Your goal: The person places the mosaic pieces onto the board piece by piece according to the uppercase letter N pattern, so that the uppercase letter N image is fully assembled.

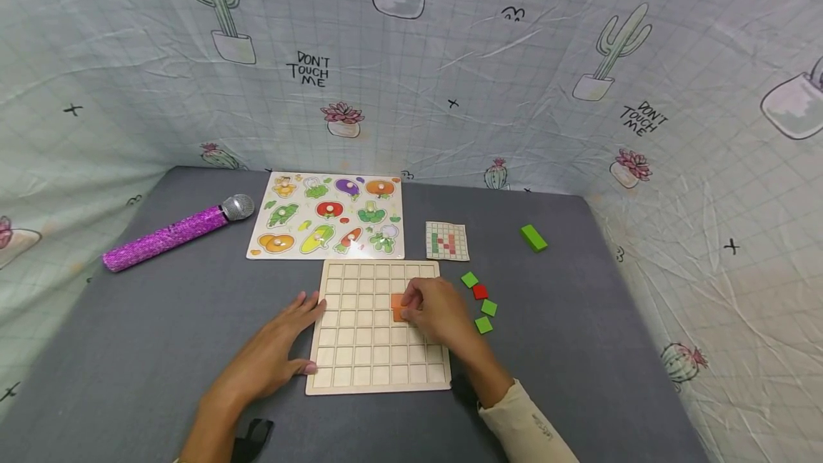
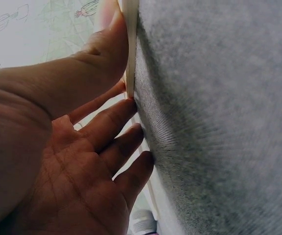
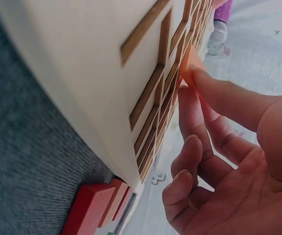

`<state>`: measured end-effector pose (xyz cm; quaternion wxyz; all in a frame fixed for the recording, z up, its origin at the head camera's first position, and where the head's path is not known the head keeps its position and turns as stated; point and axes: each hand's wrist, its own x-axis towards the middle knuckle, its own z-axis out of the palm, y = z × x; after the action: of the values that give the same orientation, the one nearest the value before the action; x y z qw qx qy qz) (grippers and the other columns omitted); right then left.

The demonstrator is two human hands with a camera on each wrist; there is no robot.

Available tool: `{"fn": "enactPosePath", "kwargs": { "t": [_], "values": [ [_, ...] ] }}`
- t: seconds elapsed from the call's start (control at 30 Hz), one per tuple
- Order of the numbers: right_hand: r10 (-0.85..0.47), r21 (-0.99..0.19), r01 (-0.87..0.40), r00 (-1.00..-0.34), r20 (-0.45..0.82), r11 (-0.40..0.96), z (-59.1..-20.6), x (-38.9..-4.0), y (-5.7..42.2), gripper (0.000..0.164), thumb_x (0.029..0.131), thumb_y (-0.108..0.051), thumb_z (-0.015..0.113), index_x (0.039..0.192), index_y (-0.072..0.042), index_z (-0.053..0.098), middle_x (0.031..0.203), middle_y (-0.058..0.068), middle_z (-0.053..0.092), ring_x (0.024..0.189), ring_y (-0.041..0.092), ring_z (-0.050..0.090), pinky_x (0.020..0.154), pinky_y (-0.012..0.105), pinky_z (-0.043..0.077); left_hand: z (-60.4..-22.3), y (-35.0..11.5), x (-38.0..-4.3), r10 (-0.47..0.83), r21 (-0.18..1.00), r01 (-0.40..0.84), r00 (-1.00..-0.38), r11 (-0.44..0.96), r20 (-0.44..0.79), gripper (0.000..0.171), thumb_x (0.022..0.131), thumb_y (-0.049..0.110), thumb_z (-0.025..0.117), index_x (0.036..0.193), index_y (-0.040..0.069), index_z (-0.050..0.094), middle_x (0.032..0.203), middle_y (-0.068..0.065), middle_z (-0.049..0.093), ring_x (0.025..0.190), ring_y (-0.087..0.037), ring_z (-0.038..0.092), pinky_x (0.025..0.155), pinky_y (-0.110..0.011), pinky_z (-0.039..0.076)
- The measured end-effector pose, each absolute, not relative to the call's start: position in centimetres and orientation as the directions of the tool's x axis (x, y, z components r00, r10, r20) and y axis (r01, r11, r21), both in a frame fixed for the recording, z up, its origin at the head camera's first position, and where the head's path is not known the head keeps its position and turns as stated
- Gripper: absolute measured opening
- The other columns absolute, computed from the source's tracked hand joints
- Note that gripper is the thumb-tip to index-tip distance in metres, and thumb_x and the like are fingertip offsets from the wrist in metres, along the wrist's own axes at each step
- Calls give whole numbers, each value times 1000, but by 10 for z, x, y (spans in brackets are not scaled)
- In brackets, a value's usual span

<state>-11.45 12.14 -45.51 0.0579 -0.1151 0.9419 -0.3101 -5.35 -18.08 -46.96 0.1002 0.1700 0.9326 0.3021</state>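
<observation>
A wooden grid board [image 1: 361, 356] lies on the table. My left hand [image 1: 278, 343] rests at its left edge, fingers spread and straight, thumb on the near corner; in the left wrist view the left hand [image 2: 82, 161] has its fingertips against the board's side. My right hand [image 1: 439, 309] is over the board's right half. Between its thumb and fingers the right hand [image 3: 219, 142] pinches an orange square tile [image 3: 192, 63], tilted against the grid. Another orange tile [image 1: 396, 299] sits in a cell just behind, partly covered by the fingers.
Right of the board lie several loose green tiles [image 1: 484, 324] and a red tile [image 1: 480, 292]. Behind stand a pattern card [image 1: 447, 242] and a vegetable puzzle board [image 1: 302, 245]. A green block [image 1: 534, 238] lies far right, a purple microphone [image 1: 173, 231] far left.
</observation>
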Motion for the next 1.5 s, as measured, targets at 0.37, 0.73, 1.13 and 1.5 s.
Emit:
{"fn": "enactPosePath", "kwargs": {
  "t": [0.37, 0.73, 1.13, 1.5],
  "values": [
    [-264, -532, -199, -963, -48, 823, -459, -112, 117, 20, 85, -15, 90, 79, -21, 72, 68, -9, 57, 73, 10, 51, 62, 26, 40, -471, -181, -53, 382, 609, 271, -923, 746, -56, 101, 77, 14, 94, 164, 8, 42, 174, -14, 33, 162, -45, 25, 122, -68, 33],
    [-297, -576, -215, -953, -51, 789, -461, -112, 123, 16, 85, -13, 89, 83, -20, 74, 72, -10, 60, 75, 9, 54, 66, 26, 45, -470, -181, -52, 390, 607, 282, -919, 743, -50, 99, 78, 17, 93, 163, 9, 43, 173, -14, 35, 162, -45, 27, 121, -68, 34],
    [-267, -693, -167, -963, -38, 702, -450, -109, 158, 20, 84, -5, 88, 99, -13, 79, 85, -4, 73, 73, 11, 58, 66, 26, 48, -470, -181, -53, 380, 610, 255, -921, 750, -83, 100, 79, 16, 93, 164, 9, 41, 175, -13, 32, 163, -45, 24, 122, -69, 32],
    [-152, -656, -81, -987, -52, 750, -449, -99, 190, 23, 81, -5, 92, 98, -15, 80, 94, 2, 74, 84, 18, 60, 75, 30, 50, -471, -182, -52, 384, 611, 268, -921, 745, -65, 101, 78, 17, 93, 164, 9, 42, 174, -14, 33, 162, -45, 26, 121, -69, 34]
  ]
}}
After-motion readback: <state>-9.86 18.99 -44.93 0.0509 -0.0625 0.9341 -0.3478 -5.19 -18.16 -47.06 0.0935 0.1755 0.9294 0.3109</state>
